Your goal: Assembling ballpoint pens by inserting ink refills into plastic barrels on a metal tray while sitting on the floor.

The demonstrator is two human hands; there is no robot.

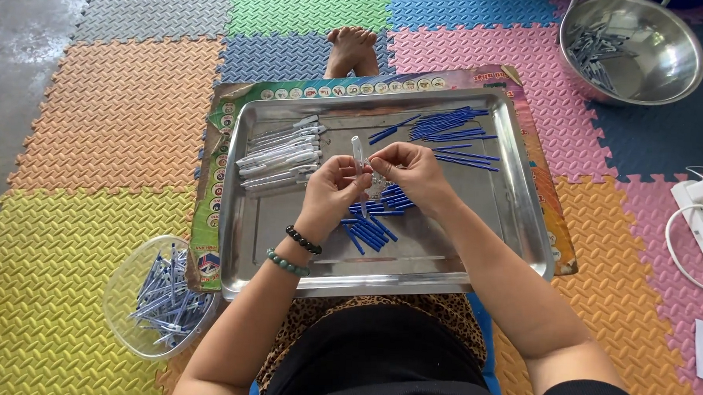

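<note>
Clear bowl [155, 300] of pen parts; both hands' grip (pinched) on clear barrel [358, 155].

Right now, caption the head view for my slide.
Both hands, left hand and right hand, hold a clear pen barrel above a steel tray.

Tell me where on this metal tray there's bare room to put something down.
Free: the tray's right side, between the right hand and the right rim, and the near strip by the front rim. Crowded: the clear pen barrels at far left, long blue refills at the far edge, short blue pieces under both hands; the left hand is there too.
</note>
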